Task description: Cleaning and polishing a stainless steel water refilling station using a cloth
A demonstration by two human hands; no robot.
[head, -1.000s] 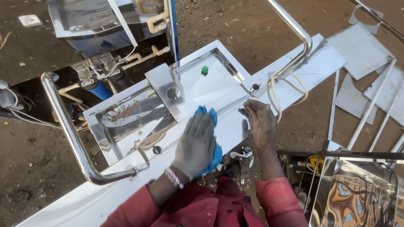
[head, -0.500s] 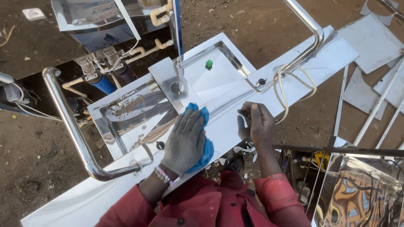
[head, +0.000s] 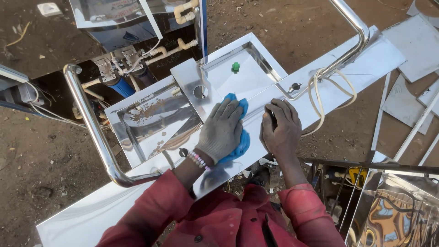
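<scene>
I saw the long polished steel panel (head: pixel 361 64) running slantwise over the dirt, its curved tube rail (head: pixel 91 123) on the near-left side. Two shallow basins (head: pixel 155 123) sat sunk in it, one with a small green plug (head: pixel 235 67). My left hand (head: pixel 220 130), gloved grey, lay flat with fingers spread, pressing a blue cloth (head: pixel 241 137) onto the panel. My right hand (head: pixel 280 128) rested bare beside it, fingers loosely together on the steel.
</scene>
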